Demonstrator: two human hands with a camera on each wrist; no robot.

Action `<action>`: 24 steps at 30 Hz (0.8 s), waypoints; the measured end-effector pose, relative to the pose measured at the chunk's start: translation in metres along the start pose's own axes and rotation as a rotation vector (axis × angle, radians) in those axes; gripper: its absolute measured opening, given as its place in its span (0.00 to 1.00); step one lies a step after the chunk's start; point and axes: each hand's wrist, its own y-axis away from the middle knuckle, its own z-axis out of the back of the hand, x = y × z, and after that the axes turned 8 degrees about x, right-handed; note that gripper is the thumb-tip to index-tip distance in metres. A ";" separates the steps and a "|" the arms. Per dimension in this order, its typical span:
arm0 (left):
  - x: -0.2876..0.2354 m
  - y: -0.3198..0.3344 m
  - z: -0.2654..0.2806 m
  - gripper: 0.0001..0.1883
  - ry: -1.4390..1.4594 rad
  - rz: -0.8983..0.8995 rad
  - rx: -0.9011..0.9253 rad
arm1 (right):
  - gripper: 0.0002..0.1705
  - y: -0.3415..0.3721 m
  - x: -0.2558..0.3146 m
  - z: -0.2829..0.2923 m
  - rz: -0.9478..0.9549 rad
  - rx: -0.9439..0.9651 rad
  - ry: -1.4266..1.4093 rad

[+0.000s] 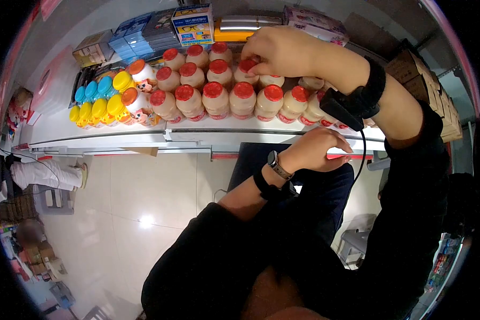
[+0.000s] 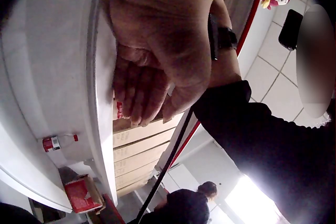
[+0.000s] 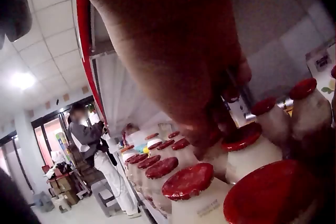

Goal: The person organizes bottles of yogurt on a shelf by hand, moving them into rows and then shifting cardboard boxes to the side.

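Note:
Red-capped bottles of pale drink [image 1: 214, 101] stand in rows on a white shelf [image 1: 197, 128]. My right hand [image 1: 282, 50] reaches over them from the right, its thumb and fingers curled round the top of a back-row bottle [image 1: 247, 68]. In the right wrist view that hand [image 3: 173, 50] covers most of the bottle it grips, beside another red cap [image 3: 242, 137]. The left hand [image 1: 320, 149] hangs at the shelf's front edge, holding nothing, fingers loosely bent. In the left wrist view, this hand [image 2: 157, 50] shows its palm and relaxed fingers.
Yellow-capped bottles [image 1: 100, 109] and blue-capped ones [image 1: 91, 89] stand to the left. Behind the rows are boxes [image 1: 193, 25] and an orange pack [image 1: 233, 34]. Cartons [image 1: 416, 80] are stacked at the right. Another person [image 3: 102, 155] stands farther off.

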 end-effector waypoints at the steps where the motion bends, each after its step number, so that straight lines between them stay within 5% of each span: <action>1: 0.000 0.000 0.000 0.11 0.005 -0.002 0.003 | 0.20 0.000 0.001 0.001 -0.011 0.009 0.003; 13: 0.000 -0.002 0.002 0.11 0.025 -0.015 0.016 | 0.20 0.001 -0.005 -0.005 -0.016 -0.133 0.058; 24: 0.000 -0.002 0.001 0.10 0.037 -0.021 0.006 | 0.21 -0.004 -0.003 0.016 -0.180 -0.001 0.017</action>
